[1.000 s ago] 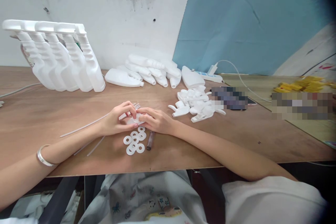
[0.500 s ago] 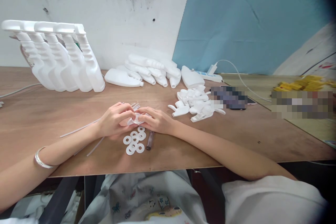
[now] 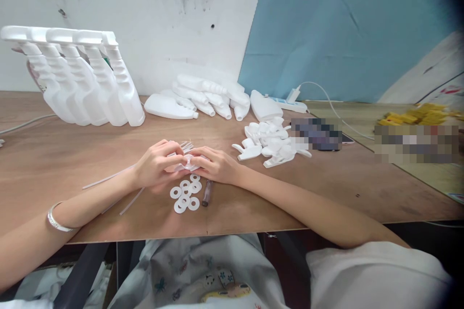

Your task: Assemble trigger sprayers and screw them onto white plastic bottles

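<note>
My left hand [image 3: 161, 164] and my right hand [image 3: 214, 165] meet above the table, fingers closed around a white plastic spray head [image 3: 188, 162]. Fingers cover much of that part, so its full shape is hidden. Just below the hands lie several flat white ring washers [image 3: 184, 193], some overlapping. A clear tube-like tool with a dark end [image 3: 207, 194] rests right of the washers. Thin clear tubes [image 3: 186, 146] lie behind the fingers, and longer thin tubes [image 3: 132, 201] run under and beside my left forearm.
White trigger spray heads [image 3: 270, 142] are piled to the right. Behind them are white bottles [image 3: 210, 99] lying down, and a leaning row of joined bottles [image 3: 87, 77] at left. Phones [image 3: 317, 134], a power strip [image 3: 290, 105] and yellow pieces [image 3: 415, 115] are farther right.
Almost nothing differs. The fingers have shifted very slightly around the white spray head, and both hands stay in the same place.
</note>
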Demonstrator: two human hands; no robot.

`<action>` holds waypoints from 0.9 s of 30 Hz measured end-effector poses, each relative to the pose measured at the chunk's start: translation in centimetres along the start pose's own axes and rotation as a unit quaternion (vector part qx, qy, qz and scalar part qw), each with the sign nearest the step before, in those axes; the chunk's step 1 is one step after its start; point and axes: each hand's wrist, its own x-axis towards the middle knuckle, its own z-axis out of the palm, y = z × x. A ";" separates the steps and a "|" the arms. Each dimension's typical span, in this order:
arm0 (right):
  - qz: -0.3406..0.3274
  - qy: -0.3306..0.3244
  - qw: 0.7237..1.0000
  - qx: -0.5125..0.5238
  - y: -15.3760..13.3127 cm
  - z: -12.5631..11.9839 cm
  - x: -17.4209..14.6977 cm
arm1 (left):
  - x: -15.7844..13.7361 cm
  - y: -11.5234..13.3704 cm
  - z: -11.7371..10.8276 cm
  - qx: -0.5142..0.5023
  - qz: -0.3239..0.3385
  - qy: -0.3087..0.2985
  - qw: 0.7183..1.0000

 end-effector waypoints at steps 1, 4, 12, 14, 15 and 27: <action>0.001 -0.003 1.000 0.002 0.0 0.0 0.0 | 0.0 0.0 0.0 0.000 -0.001 -0.001 1.000; 0.007 -0.017 1.000 0.009 0.0 0.0 -0.1 | 0.0 0.0 0.1 0.001 -0.007 -0.005 1.000; 0.011 -0.022 1.000 0.011 0.2 0.2 -0.3 | 0.0 -0.1 0.0 -0.002 -0.019 -0.021 1.000; 0.009 -0.017 1.000 0.009 0.2 0.2 -0.2 | 0.0 -0.1 0.0 -0.006 -0.020 -0.021 1.000; 0.008 -0.015 1.000 0.008 0.1 0.2 -0.2 | 0.0 -0.1 -0.1 -0.007 -0.020 -0.019 1.000; 0.005 -0.009 1.000 0.028 0.0 0.0 0.4 | 0.1 -0.1 -0.2 -0.007 -0.032 -0.024 0.999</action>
